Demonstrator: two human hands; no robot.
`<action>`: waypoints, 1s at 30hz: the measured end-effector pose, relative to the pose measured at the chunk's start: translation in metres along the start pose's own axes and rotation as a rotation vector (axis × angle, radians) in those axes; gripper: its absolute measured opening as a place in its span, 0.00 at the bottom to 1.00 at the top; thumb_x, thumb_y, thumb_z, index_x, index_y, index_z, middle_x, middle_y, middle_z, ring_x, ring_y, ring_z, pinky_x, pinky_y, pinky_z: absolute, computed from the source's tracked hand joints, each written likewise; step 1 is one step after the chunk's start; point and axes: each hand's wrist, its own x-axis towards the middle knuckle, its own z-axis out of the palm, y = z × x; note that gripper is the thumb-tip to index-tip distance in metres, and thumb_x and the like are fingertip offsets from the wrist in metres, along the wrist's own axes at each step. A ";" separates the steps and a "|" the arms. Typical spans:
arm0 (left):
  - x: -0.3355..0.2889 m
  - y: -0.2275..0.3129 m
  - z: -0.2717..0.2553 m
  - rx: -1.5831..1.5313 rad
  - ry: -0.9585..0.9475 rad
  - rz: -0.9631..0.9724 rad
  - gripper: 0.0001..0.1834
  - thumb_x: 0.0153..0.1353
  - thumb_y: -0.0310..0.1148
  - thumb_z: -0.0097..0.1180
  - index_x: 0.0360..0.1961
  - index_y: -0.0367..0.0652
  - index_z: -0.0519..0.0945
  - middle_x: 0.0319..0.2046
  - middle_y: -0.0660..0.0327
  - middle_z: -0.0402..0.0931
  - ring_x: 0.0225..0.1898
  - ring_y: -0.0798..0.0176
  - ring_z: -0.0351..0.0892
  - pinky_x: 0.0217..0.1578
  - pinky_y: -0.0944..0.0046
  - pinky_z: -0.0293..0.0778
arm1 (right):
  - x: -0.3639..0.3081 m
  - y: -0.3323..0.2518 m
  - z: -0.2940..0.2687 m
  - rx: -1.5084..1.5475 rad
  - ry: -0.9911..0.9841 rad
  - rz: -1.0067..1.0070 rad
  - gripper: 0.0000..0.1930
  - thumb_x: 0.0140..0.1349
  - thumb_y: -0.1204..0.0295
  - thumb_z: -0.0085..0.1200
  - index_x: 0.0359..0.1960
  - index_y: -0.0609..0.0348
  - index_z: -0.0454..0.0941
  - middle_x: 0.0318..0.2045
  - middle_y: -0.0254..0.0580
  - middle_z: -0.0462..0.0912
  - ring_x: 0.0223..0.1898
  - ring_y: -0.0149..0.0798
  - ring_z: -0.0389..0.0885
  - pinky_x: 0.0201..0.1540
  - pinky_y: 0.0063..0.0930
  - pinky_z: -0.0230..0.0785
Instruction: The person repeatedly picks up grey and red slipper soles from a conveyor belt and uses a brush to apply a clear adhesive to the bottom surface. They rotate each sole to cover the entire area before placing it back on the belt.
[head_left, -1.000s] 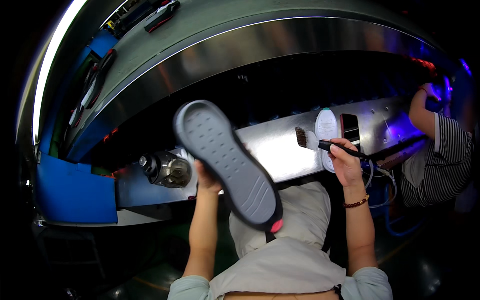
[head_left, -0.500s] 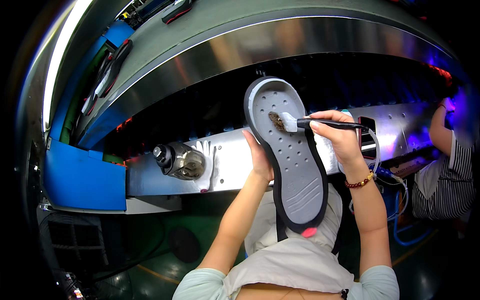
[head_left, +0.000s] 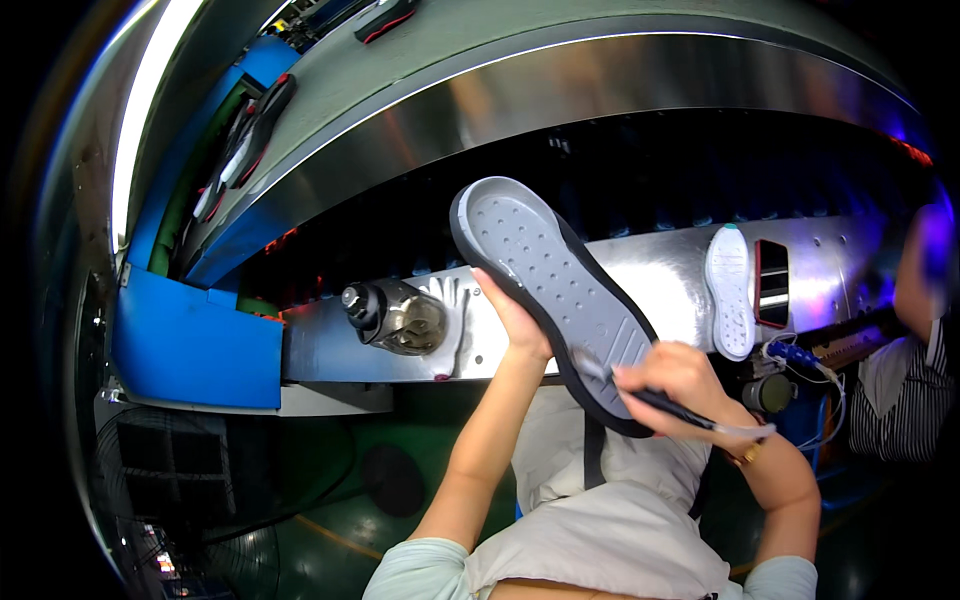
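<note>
A grey shoe sole [head_left: 552,272] with a black rim is tilted in front of me, its dotted inner face upward and its far end leaning left. My left hand [head_left: 517,320] grips its left edge, with the thumb along the rim. In my right hand [head_left: 684,382] is a brush with a black handle [head_left: 678,410] and a thin clear tube trailing from the handle's end. Its blurred head lies over the ridged near end of the sole. Whether the bristles touch the surface cannot be made out.
On the metal ledge stand a dark clear bottle [head_left: 408,318], a white glove [head_left: 450,325], a white insole [head_left: 729,290] and a phone-like dark slab [head_left: 771,284]. More soles [head_left: 255,135] lie on the green conveyor [head_left: 420,50]. Another person's striped clothing [head_left: 905,405] shows at right.
My right hand has drawn the brush from the sole's far half to its near end. The sole has tilted further left, and the white insole on the ledge has come into full view.
</note>
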 end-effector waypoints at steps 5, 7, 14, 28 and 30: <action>-0.016 0.001 -0.007 -0.041 -0.115 -0.127 0.45 0.50 0.71 0.22 0.58 0.45 0.58 0.53 0.58 0.62 0.52 0.59 0.63 0.52 0.59 0.61 | 0.007 -0.003 -0.031 0.405 -0.146 0.217 0.08 0.42 0.76 0.59 0.28 0.60 0.80 0.24 0.41 0.79 0.25 0.30 0.76 0.29 0.20 0.67; -0.029 -0.006 0.007 -0.105 -0.245 -0.133 0.43 0.52 0.69 0.23 0.58 0.45 0.56 0.54 0.58 0.61 0.53 0.57 0.62 0.54 0.58 0.59 | 0.035 -0.007 -0.044 0.390 0.065 0.209 0.10 0.44 0.78 0.58 0.31 0.61 0.79 0.26 0.40 0.79 0.25 0.28 0.75 0.29 0.19 0.67; -0.029 -0.012 0.021 -0.103 -0.235 -0.119 0.45 0.51 0.71 0.20 0.58 0.46 0.56 0.53 0.58 0.62 0.52 0.56 0.65 0.53 0.57 0.62 | 0.046 -0.007 -0.032 0.297 0.020 -0.031 0.10 0.41 0.77 0.60 0.29 0.58 0.80 0.23 0.40 0.78 0.24 0.31 0.74 0.28 0.20 0.65; -0.014 0.005 0.027 -0.130 -0.288 0.087 0.50 0.45 0.73 0.32 0.59 0.44 0.54 0.52 0.47 0.61 0.52 0.43 0.62 0.53 0.46 0.58 | 0.032 -0.001 -0.037 0.518 0.053 0.075 0.09 0.43 0.79 0.58 0.30 0.61 0.80 0.25 0.38 0.79 0.25 0.29 0.75 0.31 0.18 0.68; -0.012 0.007 0.031 -0.166 -0.356 0.096 0.51 0.44 0.74 0.33 0.59 0.44 0.54 0.52 0.43 0.60 0.52 0.42 0.61 0.54 0.45 0.56 | 0.033 0.008 -0.037 0.473 0.104 0.254 0.09 0.43 0.79 0.58 0.30 0.61 0.79 0.29 0.40 0.79 0.27 0.30 0.75 0.32 0.20 0.68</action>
